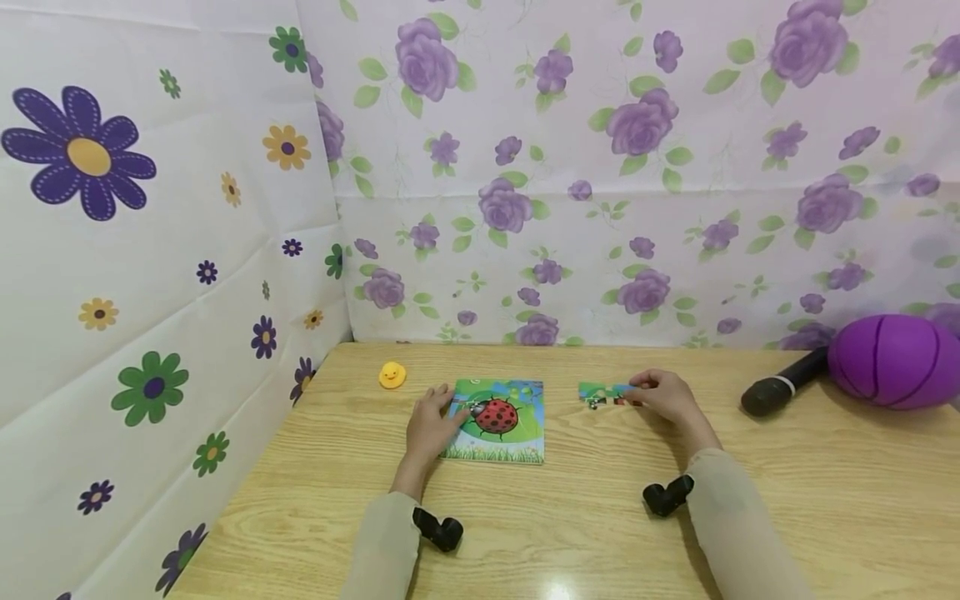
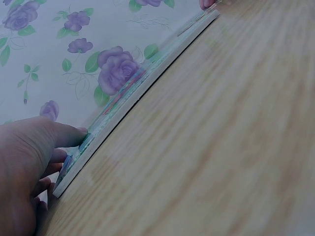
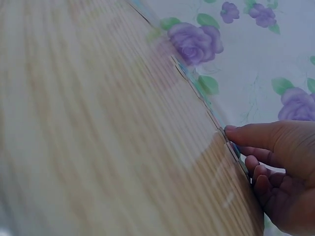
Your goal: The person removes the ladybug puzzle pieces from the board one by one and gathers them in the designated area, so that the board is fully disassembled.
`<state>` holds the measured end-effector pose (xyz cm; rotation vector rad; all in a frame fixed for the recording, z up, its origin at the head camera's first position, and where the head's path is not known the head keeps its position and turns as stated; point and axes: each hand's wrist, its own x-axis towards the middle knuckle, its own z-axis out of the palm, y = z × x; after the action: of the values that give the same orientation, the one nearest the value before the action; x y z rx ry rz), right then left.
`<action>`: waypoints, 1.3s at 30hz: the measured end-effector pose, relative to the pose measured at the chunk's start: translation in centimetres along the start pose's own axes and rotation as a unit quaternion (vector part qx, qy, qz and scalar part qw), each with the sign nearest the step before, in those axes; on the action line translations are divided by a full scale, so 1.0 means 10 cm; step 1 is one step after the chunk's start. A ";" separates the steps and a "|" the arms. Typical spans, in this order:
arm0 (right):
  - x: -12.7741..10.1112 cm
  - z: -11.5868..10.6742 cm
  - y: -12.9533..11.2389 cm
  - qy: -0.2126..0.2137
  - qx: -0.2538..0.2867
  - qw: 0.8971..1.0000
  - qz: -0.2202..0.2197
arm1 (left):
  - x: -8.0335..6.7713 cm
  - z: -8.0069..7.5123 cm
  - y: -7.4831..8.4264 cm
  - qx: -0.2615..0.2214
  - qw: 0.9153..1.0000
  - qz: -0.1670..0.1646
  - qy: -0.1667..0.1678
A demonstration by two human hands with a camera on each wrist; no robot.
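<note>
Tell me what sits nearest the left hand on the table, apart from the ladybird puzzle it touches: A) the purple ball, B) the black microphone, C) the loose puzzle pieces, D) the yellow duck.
D: the yellow duck stands just beyond the left hand, which rests on the ladybird puzzle; the loose puzzle pieces, microphone and purple ball all lie further off to the right.
</note>
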<state>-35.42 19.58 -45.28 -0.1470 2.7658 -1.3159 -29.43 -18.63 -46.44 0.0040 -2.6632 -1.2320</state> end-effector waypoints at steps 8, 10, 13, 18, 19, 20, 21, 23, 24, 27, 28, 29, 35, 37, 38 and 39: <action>0.01 0.02 -0.02 -0.004 -0.020 1.000 -0.005 | 0.00 -0.01 0.01 -0.001 1.000 0.000 -0.001; 0.01 0.02 -0.03 -0.002 -0.021 1.000 -0.007 | 0.00 -0.01 0.01 -0.002 1.000 -0.001 0.000; 0.01 0.03 -0.01 0.005 -0.020 1.000 -0.009 | 0.00 -0.01 0.01 -0.005 1.000 -0.001 0.000; 0.03 0.03 0.04 0.021 -0.015 1.000 -0.014 | 0.00 0.00 0.00 -0.005 1.000 0.002 -0.001; 0.03 0.04 0.03 0.028 -0.008 0.999 -0.014 | 0.00 0.01 0.00 -0.005 1.000 0.002 0.000; 0.03 0.04 0.02 0.037 -0.001 0.999 -0.016 | 0.00 0.01 -0.01 -0.004 1.000 0.001 0.000; 0.03 0.06 0.00 0.046 0.010 0.999 -0.018 | 0.01 0.01 -0.01 -0.003 1.000 0.000 0.000; 0.04 0.10 -0.06 0.068 0.031 0.997 -0.024 | 0.01 0.01 -0.02 -0.003 1.000 -0.001 0.002; 0.04 0.12 -0.09 0.078 0.040 0.996 -0.027 | 0.01 0.01 -0.02 -0.001 1.000 -0.003 0.001; 0.06 0.23 -0.20 0.087 0.067 0.993 -0.041 | 0.01 0.02 -0.04 0.003 1.000 -0.005 0.002; 0.06 0.28 -0.24 0.087 0.069 0.993 -0.048 | 0.01 0.02 -0.04 0.003 1.000 -0.004 0.002; 0.07 0.32 -0.28 0.084 0.075 0.992 -0.053 | 0.01 0.02 -0.05 0.003 1.000 -0.004 0.003; 0.09 0.61 -0.54 0.045 0.073 0.992 -0.093 | 0.01 0.02 -0.04 -0.002 1.000 -0.002 0.003; 0.08 0.71 -0.63 0.025 0.072 0.992 -0.098 | 0.01 0.02 -0.03 -0.002 1.000 -0.003 0.001; 0.08 0.76 -0.68 0.016 0.071 0.992 -0.099 | 0.01 0.01 -0.03 -0.002 1.000 -0.005 0.001; 0.07 0.81 -0.72 0.004 0.071 0.992 -0.100 | 0.01 0.01 -0.03 -0.002 1.000 -0.007 0.001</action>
<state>-34.83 8.72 -44.80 -0.4204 2.7108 -1.5564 -29.54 -18.78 -46.75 0.0236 -2.6628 -1.2407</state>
